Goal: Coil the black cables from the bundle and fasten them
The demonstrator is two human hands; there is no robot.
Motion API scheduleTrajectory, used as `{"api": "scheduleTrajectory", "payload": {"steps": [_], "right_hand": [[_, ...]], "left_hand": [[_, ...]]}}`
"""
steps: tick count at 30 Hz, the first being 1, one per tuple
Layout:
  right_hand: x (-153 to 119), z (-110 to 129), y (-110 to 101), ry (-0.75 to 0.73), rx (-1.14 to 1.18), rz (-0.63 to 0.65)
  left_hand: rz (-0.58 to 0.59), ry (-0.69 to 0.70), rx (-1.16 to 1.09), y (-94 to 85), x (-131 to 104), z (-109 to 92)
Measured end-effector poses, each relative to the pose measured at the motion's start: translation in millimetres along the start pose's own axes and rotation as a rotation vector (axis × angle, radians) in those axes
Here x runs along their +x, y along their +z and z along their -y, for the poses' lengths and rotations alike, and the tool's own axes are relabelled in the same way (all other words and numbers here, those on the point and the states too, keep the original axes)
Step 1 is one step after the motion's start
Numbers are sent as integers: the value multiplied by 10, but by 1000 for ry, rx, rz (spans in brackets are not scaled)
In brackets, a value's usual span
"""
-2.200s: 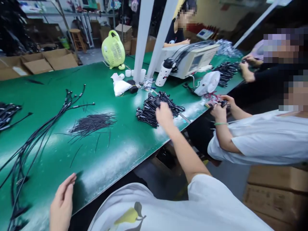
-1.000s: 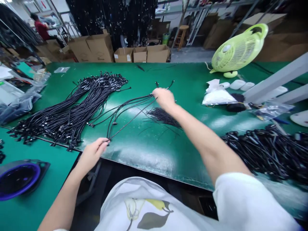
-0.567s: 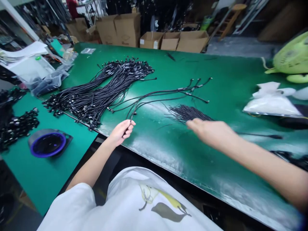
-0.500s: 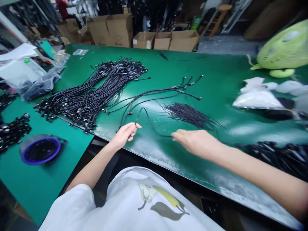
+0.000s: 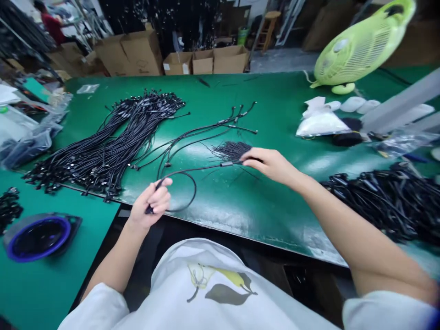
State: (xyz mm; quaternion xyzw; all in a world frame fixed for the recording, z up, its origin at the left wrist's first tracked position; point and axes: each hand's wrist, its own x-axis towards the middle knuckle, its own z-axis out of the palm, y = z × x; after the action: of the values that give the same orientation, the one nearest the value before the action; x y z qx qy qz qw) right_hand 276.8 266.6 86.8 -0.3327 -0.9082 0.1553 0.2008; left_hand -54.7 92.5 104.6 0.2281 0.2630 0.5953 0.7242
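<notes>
My left hand point(image 5: 151, 204) is closed around a thin black cable point(image 5: 193, 197), which makes a loop just right of the fist. From there the cable runs right, past a small grey sleeve point(image 5: 227, 163), up to the fingertips of my right hand point(image 5: 263, 162). Those fingers are pinched on the cable near its end, and its tip is hidden by them. Directly behind the right fingertips lies a pile of short black ties point(image 5: 231, 150), partly covered by the hand. Several black cables point(image 5: 202, 133) lie loose on the green table point(image 5: 282, 105) beyond the left hand.
A big bundle of black cables point(image 5: 113, 142) lies at left, and another heap of black cables point(image 5: 385, 201) at right. A green fan point(image 5: 357, 50) and a white plastic bag point(image 5: 321, 121) stand at back right. A blue-rimmed bowl point(image 5: 39, 238) sits lower left. Cardboard boxes point(image 5: 137, 52) line the back.
The view has turned right. My right hand moved away from me, to the pile of ties, drawing the cable straighter. My left hand came nearer my body, with the cable looped beside it.
</notes>
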Motion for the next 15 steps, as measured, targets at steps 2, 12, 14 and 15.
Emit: {"api": "scheduleTrajectory", "payload": {"steps": [2, 12, 14, 15], "right_hand": [[-146, 19, 161, 14, -58, -44], [-430, 1140, 398, -186, 128, 359], [-371, 1071, 396, -50, 238, 134], [-350, 1024, 436, 15, 293, 10]], "left_hand": [[-123, 146, -114, -8, 19, -80], [155, 17, 975, 65, 286, 775], [247, -87, 930, 121, 233, 845], [242, -118, 838, 143, 218, 859]]}}
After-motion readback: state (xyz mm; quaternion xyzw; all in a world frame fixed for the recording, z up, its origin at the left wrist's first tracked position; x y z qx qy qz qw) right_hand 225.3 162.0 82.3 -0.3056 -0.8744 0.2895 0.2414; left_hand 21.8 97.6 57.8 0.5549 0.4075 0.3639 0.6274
